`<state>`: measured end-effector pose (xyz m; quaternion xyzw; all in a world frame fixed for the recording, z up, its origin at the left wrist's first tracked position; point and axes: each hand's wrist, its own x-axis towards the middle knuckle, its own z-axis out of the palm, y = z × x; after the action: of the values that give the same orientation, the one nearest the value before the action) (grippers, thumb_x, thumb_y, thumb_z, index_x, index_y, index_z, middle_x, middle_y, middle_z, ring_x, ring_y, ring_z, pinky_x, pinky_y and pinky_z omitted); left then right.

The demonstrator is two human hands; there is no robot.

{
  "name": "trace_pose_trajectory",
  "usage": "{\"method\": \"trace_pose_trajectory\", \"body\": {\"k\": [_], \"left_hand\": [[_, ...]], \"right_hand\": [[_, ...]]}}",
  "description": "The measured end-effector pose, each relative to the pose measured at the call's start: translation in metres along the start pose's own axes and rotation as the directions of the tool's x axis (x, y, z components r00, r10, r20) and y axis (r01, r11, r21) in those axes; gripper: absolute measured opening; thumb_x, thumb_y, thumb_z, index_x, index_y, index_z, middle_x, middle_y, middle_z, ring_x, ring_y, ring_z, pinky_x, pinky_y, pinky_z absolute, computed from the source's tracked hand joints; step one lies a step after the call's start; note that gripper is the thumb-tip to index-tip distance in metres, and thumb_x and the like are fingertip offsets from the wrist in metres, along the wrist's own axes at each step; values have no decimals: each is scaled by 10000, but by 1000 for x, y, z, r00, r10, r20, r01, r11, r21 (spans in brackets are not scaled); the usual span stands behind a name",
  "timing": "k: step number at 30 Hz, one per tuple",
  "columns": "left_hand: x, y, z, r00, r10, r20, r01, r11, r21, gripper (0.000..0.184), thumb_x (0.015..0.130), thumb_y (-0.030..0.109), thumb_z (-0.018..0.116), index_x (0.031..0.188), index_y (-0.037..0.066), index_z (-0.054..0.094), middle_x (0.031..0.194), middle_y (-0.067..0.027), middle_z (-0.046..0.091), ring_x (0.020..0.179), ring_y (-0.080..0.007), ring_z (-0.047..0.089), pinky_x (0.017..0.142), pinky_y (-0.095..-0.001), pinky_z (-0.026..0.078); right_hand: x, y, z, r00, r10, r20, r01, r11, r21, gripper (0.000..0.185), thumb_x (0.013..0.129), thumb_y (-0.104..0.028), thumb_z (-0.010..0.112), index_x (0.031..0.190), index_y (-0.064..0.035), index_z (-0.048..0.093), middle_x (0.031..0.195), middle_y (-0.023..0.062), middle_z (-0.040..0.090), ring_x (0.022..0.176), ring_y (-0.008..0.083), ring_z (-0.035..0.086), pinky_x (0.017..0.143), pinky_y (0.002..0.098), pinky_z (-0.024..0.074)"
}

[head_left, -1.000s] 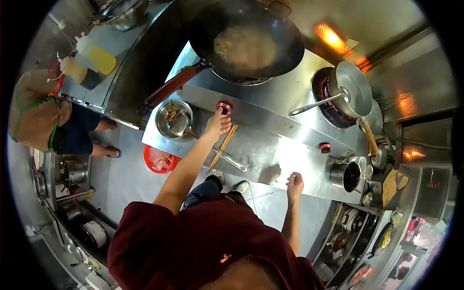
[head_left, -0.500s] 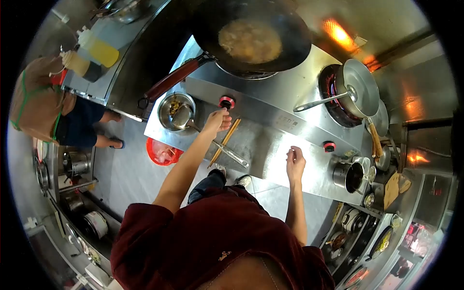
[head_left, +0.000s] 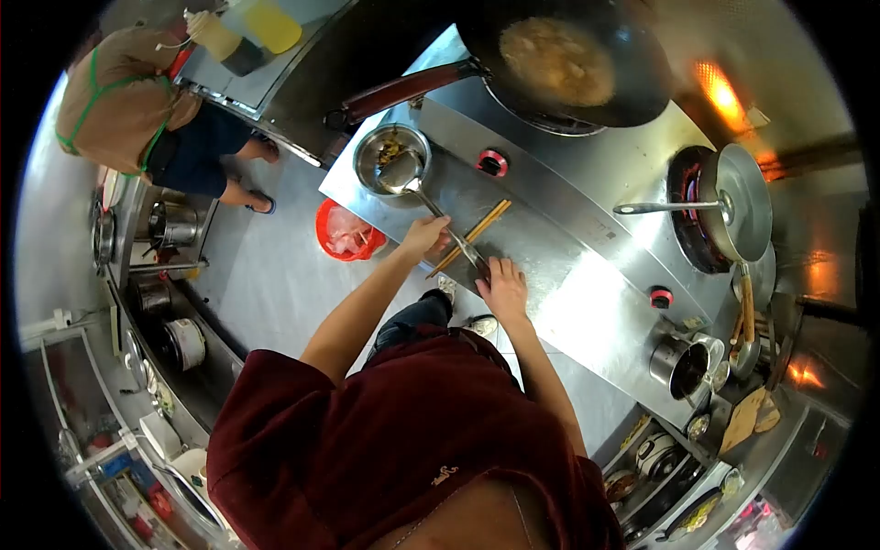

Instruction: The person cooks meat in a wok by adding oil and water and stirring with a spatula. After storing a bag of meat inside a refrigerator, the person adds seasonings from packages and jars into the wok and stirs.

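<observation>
A metal ladle [head_left: 429, 200] rests with its head in a steel bowl [head_left: 371, 181] of dark food scraps. My left hand [head_left: 426, 238] has its fingers curled at the middle of the ladle's handle. At the handle's end, my right hand [head_left: 504, 287] closes its thumb and fingers on it. A pair of wooden chopsticks [head_left: 495, 214] lies under and beside the handle on the steel counter [head_left: 559, 275]. Beyond, a large black wok [head_left: 632, 82] with a wooden handle holds bubbling brownish food in liquid.
A red control knob [head_left: 492, 162] is on the stove front, a second knob [head_left: 661, 298] farther right. On the right burner, a tilted pan [head_left: 753, 206] holds another ladle [head_left: 642, 209]. A red basin [head_left: 321, 226] sits below the counter's left end. Another person [head_left: 119, 101] stands at left.
My left hand has come away from the red knob to the ladle's handle. My right hand has moved left to the handle's end. The whole view has shifted and turned.
</observation>
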<state>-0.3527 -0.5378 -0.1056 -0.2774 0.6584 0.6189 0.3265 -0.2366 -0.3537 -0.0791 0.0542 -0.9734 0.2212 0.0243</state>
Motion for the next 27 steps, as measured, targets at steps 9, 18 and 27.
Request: {"method": "trace_pose_trajectory", "body": {"k": [9,18,27], "left_hand": [[-108,49,31,854,446,268,-414,894,-170,287,884,284,471,1001,38,562,871,-51,580,746,-100,541,683,-215,451],[-88,0,-42,929,346,132,-351,936,15,299,876,289,472,1032,54,572,851,-19,585,703,-82,500,636,-204,414],[-94,5,-78,915,401,-34,-402,914,-53,275,886,274,453,994,50,570,842,-21,589,683,-78,513,610,-210,406]], "right_hand": [[-15,21,-89,980,196,-41,-174,936,305,260,722,-57,528,971,1,483,652,166,532,557,306,560,513,373,448],[8,56,-321,929,143,-342,-187,977,-100,394,838,-81,510,1218,-18,431,1018,204,569,869,305,589,708,351,458],[124,48,-341,965,239,103,-202,937,-286,307,773,-163,550,1041,-14,524,898,225,587,840,380,561,720,442,435]]}}
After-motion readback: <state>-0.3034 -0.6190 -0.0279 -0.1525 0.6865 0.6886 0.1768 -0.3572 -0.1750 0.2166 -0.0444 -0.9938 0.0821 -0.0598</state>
